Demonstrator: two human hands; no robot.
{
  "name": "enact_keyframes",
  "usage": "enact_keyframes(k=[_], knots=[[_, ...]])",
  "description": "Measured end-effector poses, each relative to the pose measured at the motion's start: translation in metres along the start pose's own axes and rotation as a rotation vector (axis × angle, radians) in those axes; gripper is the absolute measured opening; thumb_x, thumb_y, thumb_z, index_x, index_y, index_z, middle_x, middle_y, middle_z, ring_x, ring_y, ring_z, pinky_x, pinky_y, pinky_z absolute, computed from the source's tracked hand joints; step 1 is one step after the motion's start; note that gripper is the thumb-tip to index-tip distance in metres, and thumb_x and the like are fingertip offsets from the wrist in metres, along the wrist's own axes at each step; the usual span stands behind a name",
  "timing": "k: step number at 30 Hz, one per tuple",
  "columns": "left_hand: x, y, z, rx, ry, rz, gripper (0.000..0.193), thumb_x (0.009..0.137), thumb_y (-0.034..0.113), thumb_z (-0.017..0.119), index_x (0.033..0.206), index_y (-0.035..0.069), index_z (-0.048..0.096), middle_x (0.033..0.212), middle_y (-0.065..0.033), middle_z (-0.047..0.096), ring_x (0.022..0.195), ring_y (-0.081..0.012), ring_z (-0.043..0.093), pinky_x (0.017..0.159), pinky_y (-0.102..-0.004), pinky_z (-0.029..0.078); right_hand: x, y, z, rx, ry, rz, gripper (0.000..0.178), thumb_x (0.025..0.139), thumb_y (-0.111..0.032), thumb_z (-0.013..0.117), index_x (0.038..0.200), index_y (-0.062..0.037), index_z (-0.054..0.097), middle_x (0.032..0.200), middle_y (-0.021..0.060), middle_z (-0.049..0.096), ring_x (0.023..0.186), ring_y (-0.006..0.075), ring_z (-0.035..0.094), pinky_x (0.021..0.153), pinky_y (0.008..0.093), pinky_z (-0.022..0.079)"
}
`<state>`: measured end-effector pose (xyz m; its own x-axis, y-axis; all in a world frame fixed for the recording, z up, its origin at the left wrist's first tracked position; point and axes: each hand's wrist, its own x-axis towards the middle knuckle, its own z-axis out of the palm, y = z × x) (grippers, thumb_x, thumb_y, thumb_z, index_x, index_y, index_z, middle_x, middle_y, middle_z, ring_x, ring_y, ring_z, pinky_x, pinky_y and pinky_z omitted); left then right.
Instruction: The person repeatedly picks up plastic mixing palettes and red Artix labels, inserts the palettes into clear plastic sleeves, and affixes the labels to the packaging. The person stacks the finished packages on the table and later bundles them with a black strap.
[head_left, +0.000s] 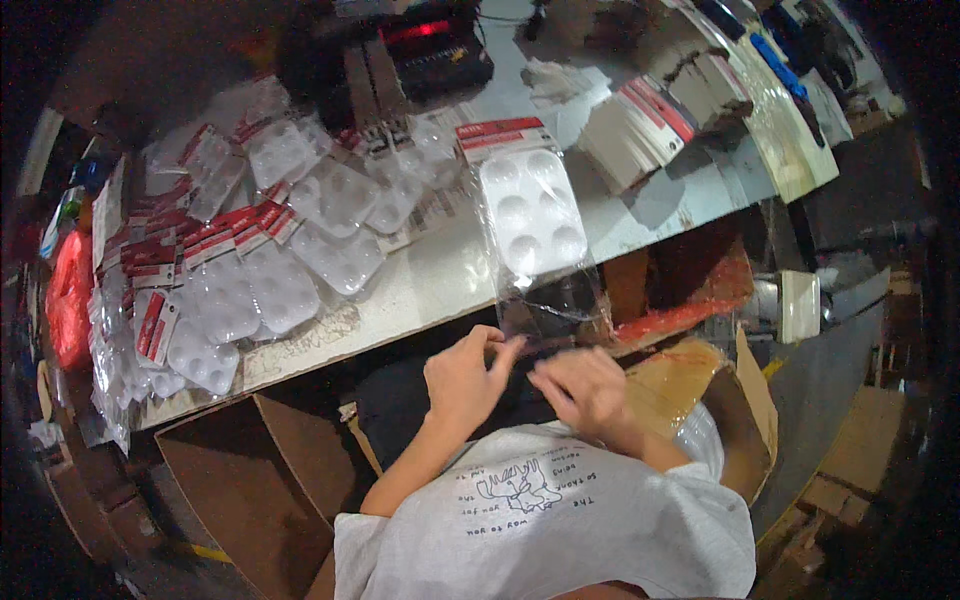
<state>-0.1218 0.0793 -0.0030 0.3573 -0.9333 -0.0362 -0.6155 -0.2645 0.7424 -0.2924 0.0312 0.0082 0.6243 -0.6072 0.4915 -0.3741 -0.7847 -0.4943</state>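
Observation:
A white plastic paint palette (533, 212) with several round wells lies in a clear plastic bag (560, 315), below a red-and-white header card (503, 135). The bag's open-looking lower end hangs over the table's near edge toward me. My left hand (465, 375) pinches that end between thumb and fingers. Close by on the right, my right hand (583, 392) is slightly blurred, its fingers curled closed beside the bag's lower corner. Whatever it grips is too small and smeared to make out.
Bagged palettes (280, 290) with red cards are heaped on the left of the white table (400, 300). Stacks of cards (640, 125) stand at the back right. A black device (435, 60) with a red light sits behind. Cardboard boxes (235, 470) stand below, and one box (700, 400) by my right arm.

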Motion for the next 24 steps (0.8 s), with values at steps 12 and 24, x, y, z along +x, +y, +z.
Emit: enact_keyframes(k=[12,24], knots=[[0.018,-0.011,-0.037,-0.065,-0.311,-0.182,0.024,0.079,0.03,0.065,0.076,0.007,0.07,0.062,-0.0081,0.065,0.052,-0.018,0.062,0.052,-0.0286,0.045,0.036,0.002,0.039,0.193,-0.178,0.123,0.038,0.065,-0.008,0.072,0.097,-0.0027,0.052,0.092,0.0036,0.062,0.079,0.024,0.061,0.068,0.0367,0.046],[0.022,-0.008,-0.035,-0.145,-0.315,-0.187,0.018,0.078,0.025,0.065,0.078,0.007,0.071,0.063,-0.0048,0.066,0.051,-0.0125,0.061,0.051,-0.0243,0.045,0.022,0.004,0.021,0.321,-0.106,0.321,0.033,0.068,-0.008,0.074,0.095,-0.0056,0.055,0.093,0.0051,0.063,0.081,0.0249,0.061,0.074,0.0345,0.048]])
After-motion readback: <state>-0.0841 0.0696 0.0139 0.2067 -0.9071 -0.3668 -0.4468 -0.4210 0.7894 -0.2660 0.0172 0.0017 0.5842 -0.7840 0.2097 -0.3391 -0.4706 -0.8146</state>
